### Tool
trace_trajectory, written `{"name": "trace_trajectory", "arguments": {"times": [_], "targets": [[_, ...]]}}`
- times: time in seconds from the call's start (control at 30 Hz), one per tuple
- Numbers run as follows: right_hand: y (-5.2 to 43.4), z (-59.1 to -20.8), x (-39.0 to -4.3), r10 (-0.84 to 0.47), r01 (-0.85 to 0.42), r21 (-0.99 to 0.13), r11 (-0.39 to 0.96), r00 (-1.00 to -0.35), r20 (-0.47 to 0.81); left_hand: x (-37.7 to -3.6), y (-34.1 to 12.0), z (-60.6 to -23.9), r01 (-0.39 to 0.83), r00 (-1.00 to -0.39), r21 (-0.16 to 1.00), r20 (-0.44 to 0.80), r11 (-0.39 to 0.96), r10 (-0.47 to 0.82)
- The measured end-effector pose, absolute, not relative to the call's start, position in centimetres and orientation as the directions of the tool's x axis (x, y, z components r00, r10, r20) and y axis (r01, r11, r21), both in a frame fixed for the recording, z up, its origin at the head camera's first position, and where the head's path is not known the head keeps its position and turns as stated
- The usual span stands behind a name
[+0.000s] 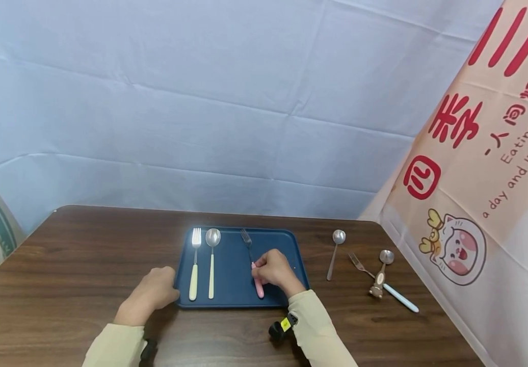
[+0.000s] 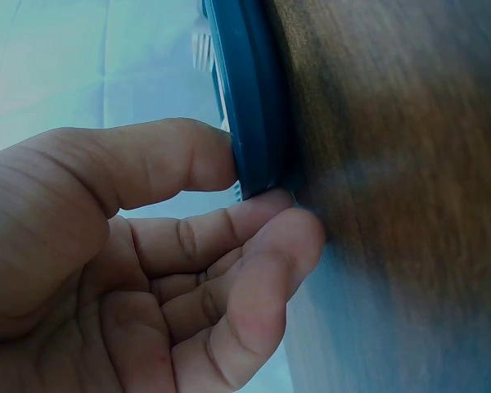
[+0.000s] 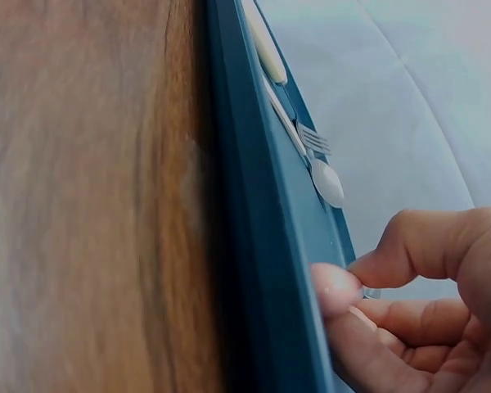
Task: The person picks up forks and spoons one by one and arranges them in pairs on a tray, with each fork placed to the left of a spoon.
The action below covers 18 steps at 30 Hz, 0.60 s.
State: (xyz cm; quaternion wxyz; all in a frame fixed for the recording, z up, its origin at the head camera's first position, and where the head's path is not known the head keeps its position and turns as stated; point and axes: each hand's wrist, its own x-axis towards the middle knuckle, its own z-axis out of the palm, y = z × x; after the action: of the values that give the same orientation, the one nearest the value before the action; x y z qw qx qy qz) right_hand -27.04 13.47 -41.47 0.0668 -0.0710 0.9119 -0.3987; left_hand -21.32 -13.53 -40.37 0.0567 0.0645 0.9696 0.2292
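Pink at the handle, a fork (image 1: 259,289) lies on the blue tray (image 1: 229,265), pinched between the right hand's (image 1: 274,268) thumb and fingers. The head view hides the left hand's (image 1: 154,289) grip; its wrist view shows thumb and bent fingers closed on the tray's edge. Only the head view shows two spoons (image 1: 339,237) and a blue-handled fork (image 1: 400,297) on the table (image 1: 108,244).
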Motion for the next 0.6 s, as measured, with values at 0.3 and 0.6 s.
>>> {"name": "trace_trajectory", "arguments": {"times": [0.3,0.6], "targets": [[12.5,-41.5,-26.9,-0.193,-0.071,-0.753,0.654,-0.978,-0.075,-21.3,-13.5,-40.4,0.106,-0.986,0.455,-0.07,0.884,0.154],[11.8,-41.5,-27.0,-0.21,-0.072,-0.762,0.643,-0.974,-0.086,-21.3,-13.6,-40.5,0.103,-0.986,0.463,-0.07,0.88,0.152]]}}
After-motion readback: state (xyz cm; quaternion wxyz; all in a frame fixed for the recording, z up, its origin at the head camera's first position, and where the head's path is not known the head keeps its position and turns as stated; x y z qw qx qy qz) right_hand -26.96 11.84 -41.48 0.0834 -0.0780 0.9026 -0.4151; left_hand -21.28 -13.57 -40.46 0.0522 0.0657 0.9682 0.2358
